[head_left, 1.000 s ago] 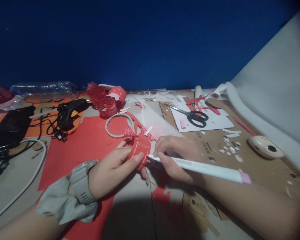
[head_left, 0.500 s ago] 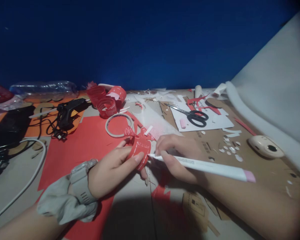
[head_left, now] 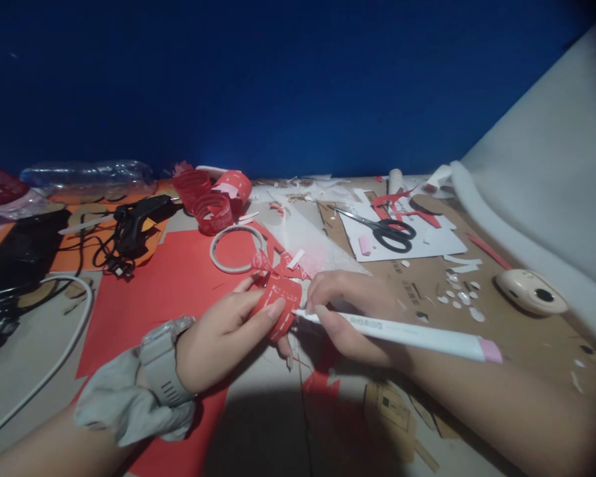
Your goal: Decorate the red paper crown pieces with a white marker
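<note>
A curved red paper piece with white markings point(head_left: 287, 291) is pinched in my left hand point(head_left: 233, 324), thumb on its front and fingers behind. My right hand point(head_left: 352, 311) grips a white marker point(head_left: 407, 334) with a pink end, its tip at the right edge of the red piece. Just behind my left hand lie a roll of tape point(head_left: 216, 260), seen as a pale ring, and red paper scraps point(head_left: 278, 262). Under my left forearm spreads a red paper sheet point(head_left: 144, 298).
Black-handled scissors point(head_left: 395, 235) rest on white paper point(head_left: 430, 248). Red paper rings point(head_left: 213, 213) stand at the back. A black glue gun point(head_left: 139, 222) and a clear plastic bottle point(head_left: 87, 177) are at left. A cream device point(head_left: 529, 291) and white paper dots point(head_left: 464, 298) lie right.
The marker tip has shifted slightly down along the red piece's right edge, and the marker's pink end has moved a little left. The red piece has turned slightly in my left hand.
</note>
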`<action>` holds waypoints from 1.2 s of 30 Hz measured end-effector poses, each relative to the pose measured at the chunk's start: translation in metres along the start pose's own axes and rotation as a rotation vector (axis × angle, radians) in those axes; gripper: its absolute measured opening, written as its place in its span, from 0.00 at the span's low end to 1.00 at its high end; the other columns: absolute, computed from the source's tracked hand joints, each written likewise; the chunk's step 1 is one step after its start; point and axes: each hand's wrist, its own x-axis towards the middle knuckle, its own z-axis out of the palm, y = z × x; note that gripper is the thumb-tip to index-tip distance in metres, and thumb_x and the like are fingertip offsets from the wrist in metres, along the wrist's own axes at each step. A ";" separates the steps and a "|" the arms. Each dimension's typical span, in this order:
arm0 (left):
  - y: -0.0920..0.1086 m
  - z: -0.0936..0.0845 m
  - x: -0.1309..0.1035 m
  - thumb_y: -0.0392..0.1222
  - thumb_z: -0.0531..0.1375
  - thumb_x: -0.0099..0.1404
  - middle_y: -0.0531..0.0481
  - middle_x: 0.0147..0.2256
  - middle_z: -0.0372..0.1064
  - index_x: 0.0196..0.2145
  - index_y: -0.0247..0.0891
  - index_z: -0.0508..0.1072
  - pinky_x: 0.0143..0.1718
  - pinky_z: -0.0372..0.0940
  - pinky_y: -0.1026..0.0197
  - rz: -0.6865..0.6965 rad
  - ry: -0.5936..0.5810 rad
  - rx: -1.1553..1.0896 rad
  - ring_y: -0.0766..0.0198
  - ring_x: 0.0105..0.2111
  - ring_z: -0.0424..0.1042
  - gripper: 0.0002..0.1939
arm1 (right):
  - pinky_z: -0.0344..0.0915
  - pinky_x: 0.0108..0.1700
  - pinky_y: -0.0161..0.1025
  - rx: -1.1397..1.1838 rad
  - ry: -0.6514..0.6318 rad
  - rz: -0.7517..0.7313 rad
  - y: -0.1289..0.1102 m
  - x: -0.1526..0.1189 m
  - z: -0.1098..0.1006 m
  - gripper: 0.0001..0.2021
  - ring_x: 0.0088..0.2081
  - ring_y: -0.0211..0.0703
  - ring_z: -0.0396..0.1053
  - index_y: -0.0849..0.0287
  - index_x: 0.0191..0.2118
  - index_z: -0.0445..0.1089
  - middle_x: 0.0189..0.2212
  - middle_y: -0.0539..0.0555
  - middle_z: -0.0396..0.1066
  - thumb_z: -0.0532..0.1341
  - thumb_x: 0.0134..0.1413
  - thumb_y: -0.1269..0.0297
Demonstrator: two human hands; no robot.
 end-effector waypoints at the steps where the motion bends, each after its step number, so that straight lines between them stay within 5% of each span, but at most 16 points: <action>1: 0.000 0.000 0.000 0.45 0.47 0.75 0.52 0.30 0.77 0.27 0.37 0.75 0.61 0.50 0.58 -0.002 -0.004 0.000 0.66 0.33 0.72 0.24 | 0.64 0.28 0.34 -0.004 -0.009 -0.001 0.000 0.000 0.000 0.04 0.24 0.36 0.68 0.56 0.28 0.66 0.23 0.49 0.71 0.57 0.52 0.69; 7: 0.001 -0.001 0.001 0.46 0.46 0.75 0.51 0.32 0.78 0.28 0.37 0.76 0.62 0.49 0.57 -0.018 -0.013 0.032 0.65 0.35 0.73 0.25 | 0.63 0.27 0.33 -0.049 0.099 0.022 -0.004 0.001 -0.001 0.05 0.24 0.35 0.68 0.56 0.28 0.65 0.23 0.48 0.71 0.56 0.54 0.69; 14: 0.002 0.000 0.000 0.45 0.46 0.75 0.52 0.30 0.77 0.27 0.37 0.75 0.61 0.49 0.56 -0.026 -0.018 0.009 0.65 0.34 0.72 0.25 | 0.65 0.30 0.35 -0.010 -0.040 0.055 -0.004 0.002 -0.002 0.04 0.26 0.38 0.70 0.56 0.28 0.65 0.24 0.49 0.72 0.57 0.52 0.68; 29: 0.003 0.000 0.000 0.47 0.46 0.74 0.49 0.30 0.76 0.27 0.36 0.76 0.61 0.52 0.53 -0.049 -0.014 -0.022 0.63 0.34 0.71 0.26 | 0.61 0.27 0.37 -0.013 0.066 0.176 -0.005 0.001 -0.005 0.05 0.24 0.38 0.67 0.54 0.28 0.64 0.24 0.48 0.70 0.56 0.53 0.66; 36: 0.000 0.006 -0.004 0.54 0.43 0.74 0.43 0.35 0.77 0.37 0.35 0.76 0.49 0.67 0.50 -0.108 0.076 -0.599 0.54 0.38 0.75 0.27 | 0.61 0.28 0.36 0.312 0.234 0.223 0.002 -0.002 -0.002 0.09 0.26 0.38 0.64 0.53 0.32 0.64 0.26 0.47 0.66 0.55 0.65 0.60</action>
